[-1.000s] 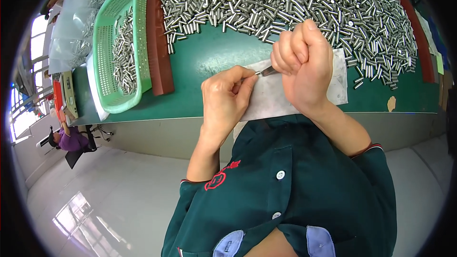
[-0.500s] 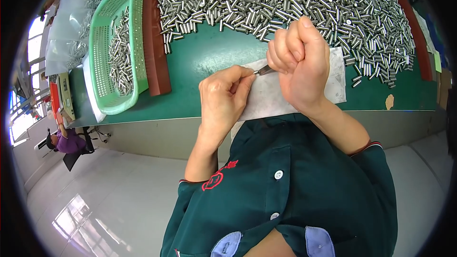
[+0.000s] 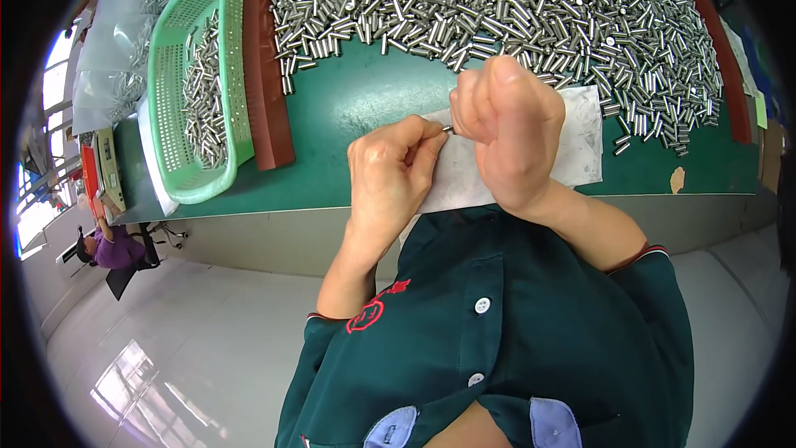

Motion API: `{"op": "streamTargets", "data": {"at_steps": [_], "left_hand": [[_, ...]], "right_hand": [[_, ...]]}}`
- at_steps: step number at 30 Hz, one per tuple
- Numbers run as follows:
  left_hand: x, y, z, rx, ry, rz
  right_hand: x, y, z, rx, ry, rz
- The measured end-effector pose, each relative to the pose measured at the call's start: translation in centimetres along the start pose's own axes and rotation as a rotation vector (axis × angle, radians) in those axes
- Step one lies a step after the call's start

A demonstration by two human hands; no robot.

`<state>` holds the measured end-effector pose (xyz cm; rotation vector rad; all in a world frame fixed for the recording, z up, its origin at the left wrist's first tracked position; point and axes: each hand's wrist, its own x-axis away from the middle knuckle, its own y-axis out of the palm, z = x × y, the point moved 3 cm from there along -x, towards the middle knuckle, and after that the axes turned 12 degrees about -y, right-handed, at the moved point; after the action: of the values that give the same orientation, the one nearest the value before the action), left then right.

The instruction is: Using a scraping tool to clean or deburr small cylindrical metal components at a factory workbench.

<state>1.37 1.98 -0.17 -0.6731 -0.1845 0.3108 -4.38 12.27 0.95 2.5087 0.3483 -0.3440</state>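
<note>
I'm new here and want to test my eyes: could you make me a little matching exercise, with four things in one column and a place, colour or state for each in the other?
Column one:
1. basket
2. left hand
3. heap of metal pins
4. sheet

Column two:
A. spread over the far part of the table
B. whitish, at the table's near edge
C. pinching a small metal piece
D. pale green, with holes in its sides

Right pairs: 1-D, 2-C, 3-A, 4-B

Small silvery metal piece; mostly hidden; pinched by the left hand.
</note>
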Motion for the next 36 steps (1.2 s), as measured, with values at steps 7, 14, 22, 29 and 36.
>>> {"op": "streamTargets", "data": {"at_steps": [7, 14, 22, 29, 36], "left_hand": [[0.1, -0.3, 0.8, -0.071, -0.035, -0.026], [1.1, -0.7, 0.0, 0.205, -0.127, -0.014], [-1.1, -1.0, -2.0, 1.330, -0.440, -0.482], [-1.8, -1.7, -1.7, 1.423, -0.448, -0.417], [-5.7, -5.5, -3.2, 0.134, 0.116, 0.347]], "right_hand": [[0.2, 0.1, 0.2, 0.082, -0.067, -0.086], [0.2, -0.6, -0.1, -0.091, 0.033, 0.066], [0.0, -0.2, -0.1, -0.055, 0.023, 0.041], [-0.2, -0.4, 0.1, -0.082, 0.055, 0.046], [-0.1, -0.3, 0.0, -0.137, 0.053, 0.054]]}}
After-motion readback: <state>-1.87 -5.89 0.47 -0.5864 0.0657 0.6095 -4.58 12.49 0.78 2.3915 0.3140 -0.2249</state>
